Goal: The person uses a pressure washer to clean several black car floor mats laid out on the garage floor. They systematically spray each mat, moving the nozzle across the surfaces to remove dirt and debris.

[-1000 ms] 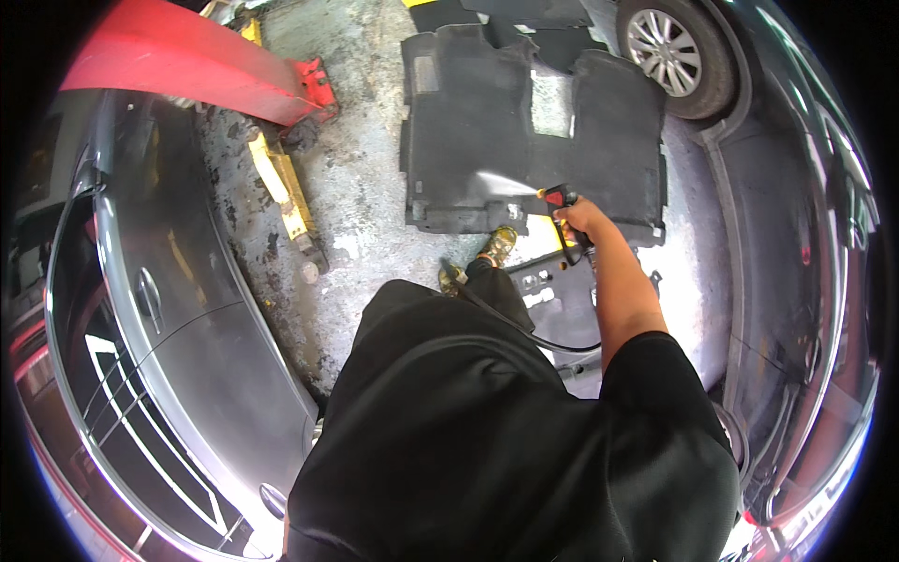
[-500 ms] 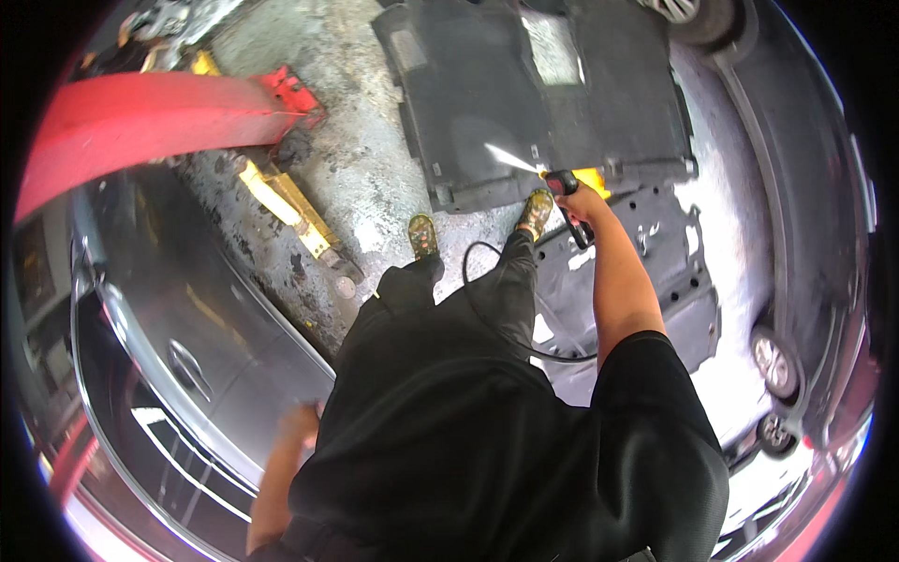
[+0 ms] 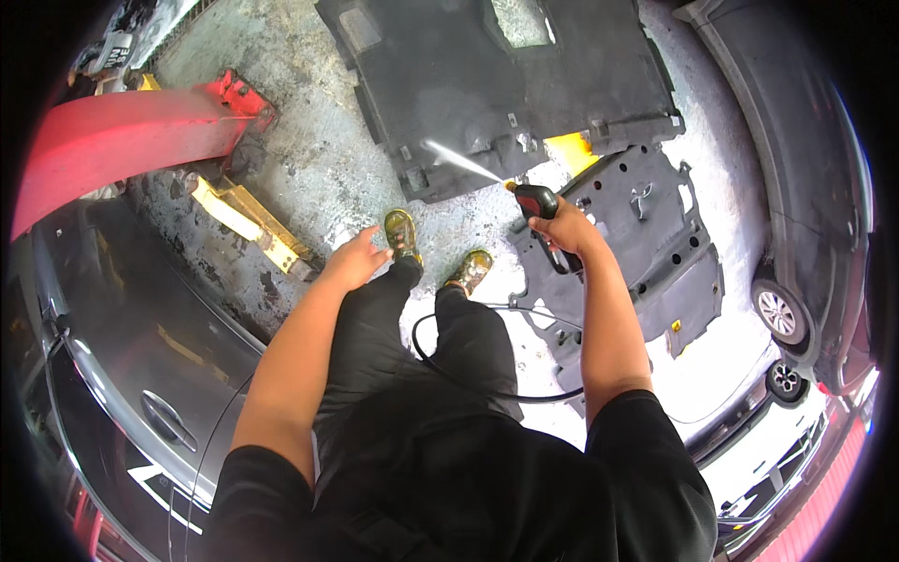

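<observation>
My right hand is wrapped round the grip of a black and red spray gun. From its yellow nozzle a white jet shoots leftward onto a large black car floor mat lying on the wet floor. A black hose loops from the gun's side past my legs. My left hand hangs in the air above my left shoe, fingers apart and holding nothing. Beside my right forearm lies a second dark panel with several round holes.
A red lift arm reaches in from the left, with a yellow metal ramp piece below it. A dark grey car stands close on my left, another dark car on my right. Something yellow lies between the mats.
My left hand has risen from beside the car to in front of me. The spray gun has moved left and slightly nearer, still spraying. My feet have stepped.
</observation>
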A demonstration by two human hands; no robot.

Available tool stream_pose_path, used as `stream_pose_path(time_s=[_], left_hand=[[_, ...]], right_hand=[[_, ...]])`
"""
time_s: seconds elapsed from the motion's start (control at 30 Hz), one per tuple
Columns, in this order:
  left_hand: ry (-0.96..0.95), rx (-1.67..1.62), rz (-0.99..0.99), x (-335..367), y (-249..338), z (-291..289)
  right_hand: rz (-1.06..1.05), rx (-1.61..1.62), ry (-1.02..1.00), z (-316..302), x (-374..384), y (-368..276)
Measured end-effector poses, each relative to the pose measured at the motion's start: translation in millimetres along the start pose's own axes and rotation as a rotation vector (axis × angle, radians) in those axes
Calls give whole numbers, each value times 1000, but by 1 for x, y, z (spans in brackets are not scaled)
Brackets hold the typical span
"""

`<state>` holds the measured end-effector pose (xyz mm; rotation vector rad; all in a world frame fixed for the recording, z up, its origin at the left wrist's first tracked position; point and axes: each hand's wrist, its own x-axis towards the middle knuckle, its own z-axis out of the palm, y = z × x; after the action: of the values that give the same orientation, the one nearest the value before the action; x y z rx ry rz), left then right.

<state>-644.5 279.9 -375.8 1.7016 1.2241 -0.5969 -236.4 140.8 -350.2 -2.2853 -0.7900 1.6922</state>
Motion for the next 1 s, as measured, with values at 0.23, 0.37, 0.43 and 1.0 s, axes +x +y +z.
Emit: stream_pose_path(time_s=[0.23,0.37,0.43,1.0], left_hand=[[182,-494,-164,181,-67,112],[322,-829,-333,268,-74,144],[403,-933,-409,312,-83,160],[-65,-800,-369,370,-94,192]], right_hand=[[-74,-270,139,11,19,52],[-199,-379,16,26,24,59],[-272,-506,21,43,33,58],[207,-306,452,33,2,106]])
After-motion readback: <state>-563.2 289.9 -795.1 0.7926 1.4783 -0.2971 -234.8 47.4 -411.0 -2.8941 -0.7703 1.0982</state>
